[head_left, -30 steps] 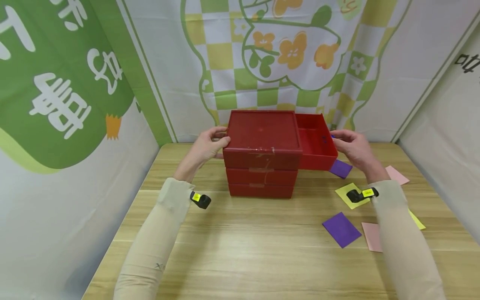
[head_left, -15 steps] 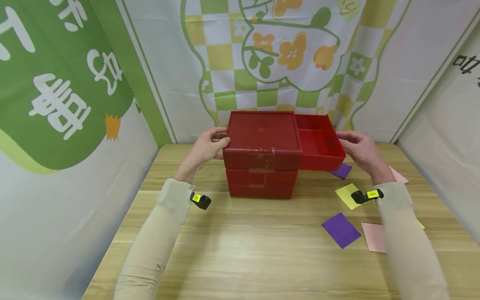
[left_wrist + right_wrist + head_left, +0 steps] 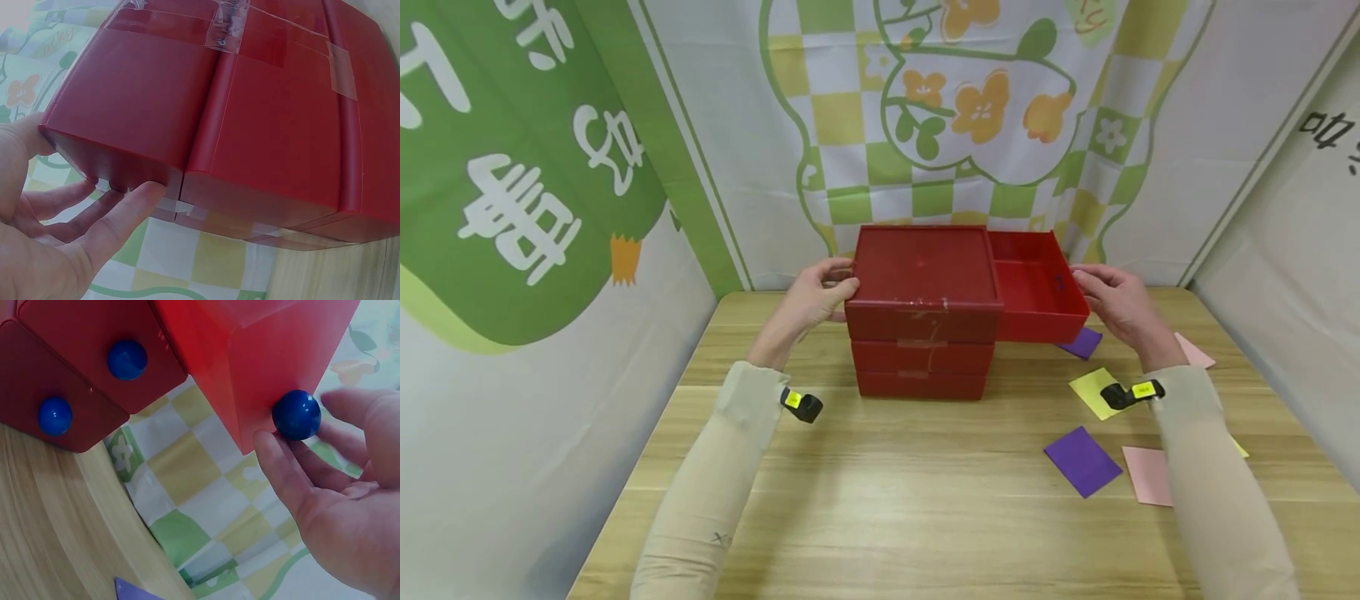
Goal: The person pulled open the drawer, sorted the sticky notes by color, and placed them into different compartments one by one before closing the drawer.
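A red three-drawer cabinet (image 3: 922,267) stands on the table, its top drawer (image 3: 1043,327) pulled out to the right. My left hand (image 3: 811,298) steadies the cabinet at its left end. In the left wrist view its fingers (image 3: 119,215) press the end face while the thumb reaches round the corner. My right hand (image 3: 1118,304) is at the drawer's front. The right wrist view shows its fingers and thumb spread around a round blue knob (image 3: 296,415), the blurred thumb slightly apart from it. The visible drawer interior holds only a small dark mark on its end wall.
Blue knobs (image 3: 127,359) mark the two closed lower drawers. Clear tape (image 3: 344,72) runs across the cabinet's seams. Purple (image 3: 1083,462), yellow (image 3: 1095,393) and pink (image 3: 1147,477) paper squares lie on the table at right. A patterned curtain (image 3: 940,200) hangs behind.
The top drawer has slid a little farther right with my right hand, then stopped. The right fingers have loosened around the knob. My left hand stays at the cabinet's left end.
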The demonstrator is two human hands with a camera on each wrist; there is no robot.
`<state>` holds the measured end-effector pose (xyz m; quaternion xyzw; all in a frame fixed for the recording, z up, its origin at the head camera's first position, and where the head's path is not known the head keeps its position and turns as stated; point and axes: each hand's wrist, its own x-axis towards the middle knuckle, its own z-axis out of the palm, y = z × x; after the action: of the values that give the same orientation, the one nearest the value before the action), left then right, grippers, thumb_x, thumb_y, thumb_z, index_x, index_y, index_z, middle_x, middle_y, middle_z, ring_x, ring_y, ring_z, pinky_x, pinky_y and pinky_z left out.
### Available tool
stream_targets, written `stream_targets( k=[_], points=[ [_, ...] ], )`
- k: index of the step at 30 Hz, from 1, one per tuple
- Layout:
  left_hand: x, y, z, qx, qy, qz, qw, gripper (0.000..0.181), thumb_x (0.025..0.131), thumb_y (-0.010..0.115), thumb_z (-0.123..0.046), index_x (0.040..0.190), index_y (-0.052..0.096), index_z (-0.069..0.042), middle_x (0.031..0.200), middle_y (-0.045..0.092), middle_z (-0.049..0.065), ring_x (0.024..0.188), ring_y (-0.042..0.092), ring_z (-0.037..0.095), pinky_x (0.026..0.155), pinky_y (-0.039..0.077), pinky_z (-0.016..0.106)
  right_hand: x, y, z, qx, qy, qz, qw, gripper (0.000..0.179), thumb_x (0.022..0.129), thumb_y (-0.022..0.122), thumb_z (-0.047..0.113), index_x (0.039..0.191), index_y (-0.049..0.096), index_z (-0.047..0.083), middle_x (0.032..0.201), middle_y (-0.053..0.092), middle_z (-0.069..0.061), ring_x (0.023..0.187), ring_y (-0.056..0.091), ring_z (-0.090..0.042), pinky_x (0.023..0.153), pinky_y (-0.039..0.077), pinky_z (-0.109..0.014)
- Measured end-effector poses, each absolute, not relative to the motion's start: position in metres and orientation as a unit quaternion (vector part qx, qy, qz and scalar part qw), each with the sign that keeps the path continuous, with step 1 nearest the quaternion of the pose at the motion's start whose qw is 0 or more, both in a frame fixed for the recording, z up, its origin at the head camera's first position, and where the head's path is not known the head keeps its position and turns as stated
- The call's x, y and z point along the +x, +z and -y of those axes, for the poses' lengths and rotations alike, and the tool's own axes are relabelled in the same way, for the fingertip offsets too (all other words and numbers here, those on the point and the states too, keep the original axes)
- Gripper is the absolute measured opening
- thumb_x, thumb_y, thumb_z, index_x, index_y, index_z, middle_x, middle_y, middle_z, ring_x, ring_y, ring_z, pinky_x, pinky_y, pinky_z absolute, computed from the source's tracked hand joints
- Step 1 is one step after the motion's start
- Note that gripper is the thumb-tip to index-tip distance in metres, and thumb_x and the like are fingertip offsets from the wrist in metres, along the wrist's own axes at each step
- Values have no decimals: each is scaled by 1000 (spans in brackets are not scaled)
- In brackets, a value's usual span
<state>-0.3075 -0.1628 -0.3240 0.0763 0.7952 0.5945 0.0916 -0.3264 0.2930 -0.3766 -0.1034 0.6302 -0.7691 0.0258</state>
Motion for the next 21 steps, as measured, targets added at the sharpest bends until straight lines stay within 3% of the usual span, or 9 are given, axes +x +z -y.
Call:
stream_targets(
  k=[4, 16, 21],
  points=[
    [-307, -325, 163, 78, 597, -793, 92, 54, 100, 56, -19, 149, 38, -9, 146, 45, 17, 125, 52, 31, 88, 59, 47, -328, -379, -295, -93, -770, -631, 22, 20, 101, 54, 17, 97, 74, 16, 91, 73, 6, 83, 68, -7, 73, 58, -19],
    [-308, -327, 164, 85, 591, -797, 88, 54, 100, 56, -20, 150, 37, -9, 145, 46, 17, 124, 52, 31, 89, 59, 47, -334, -392, -310, -62, -686, -722, 63, 15, 100, 55, 13, 95, 67, 21, 88, 69, 12, 79, 67, -4, 71, 59, -20],
    [-307, -326, 163, 83, 596, -794, 89, 53, 100, 56, -19, 149, 38, -9, 144, 46, 16, 124, 52, 31, 92, 57, 51, -342, -402, -314, -75, -598, -795, 68, 11, 101, 51, 9, 107, 59, 6, 87, 65, 19, 78, 66, -1, 72, 59, -19]
  ],
)
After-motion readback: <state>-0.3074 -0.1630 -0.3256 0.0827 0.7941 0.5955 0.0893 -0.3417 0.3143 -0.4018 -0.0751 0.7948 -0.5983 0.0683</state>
